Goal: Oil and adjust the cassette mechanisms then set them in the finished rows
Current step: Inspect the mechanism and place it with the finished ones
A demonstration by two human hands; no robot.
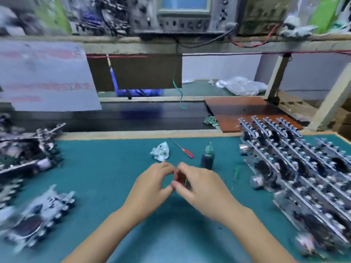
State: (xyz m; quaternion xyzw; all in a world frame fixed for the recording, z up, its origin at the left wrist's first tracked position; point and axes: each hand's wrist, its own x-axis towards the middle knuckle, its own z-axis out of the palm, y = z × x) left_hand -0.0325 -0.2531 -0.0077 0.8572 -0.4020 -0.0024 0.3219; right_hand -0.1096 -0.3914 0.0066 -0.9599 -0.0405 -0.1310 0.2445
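My left hand [152,185] and my right hand [197,185] meet fingertip to fingertip over the middle of the green mat [106,168]. A thin green strand [185,184] shows between the right fingers, which pinch it. What the left fingers hold is blurred. A small dark oil bottle [208,156] with a green tip stands just beyond my right hand. Cassette mechanisms stand in leaning rows [296,168] on the right. One loose mechanism [38,219] lies at the front left, and a pile of several more [24,149] sits at the far left.
A red-handled screwdriver [185,151] and a crumpled white rag [161,151] lie beyond my hands. A small green piece [236,172] rests right of the bottle. A brown board [248,111] and a shelf with test equipment [182,14] stand behind the mat.
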